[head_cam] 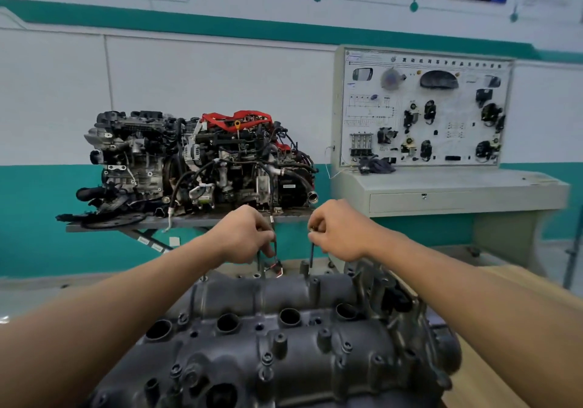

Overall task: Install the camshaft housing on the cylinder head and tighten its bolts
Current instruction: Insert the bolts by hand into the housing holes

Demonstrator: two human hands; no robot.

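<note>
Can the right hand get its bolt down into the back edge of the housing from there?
Probably yes: the right hand pinches the bolt upright just over the far edge of the housing, nothing shows between, and the left hand is off to the side.

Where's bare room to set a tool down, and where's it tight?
Free: console top below the training board, right of the dark bundle; wooden bench strip right of the camshaft housing. Crowded: lift table under the spare engine, only its front edge bare; housing top, all bosses and bores. Left hand and right hand each pinch a bolt at its far edge.
</note>
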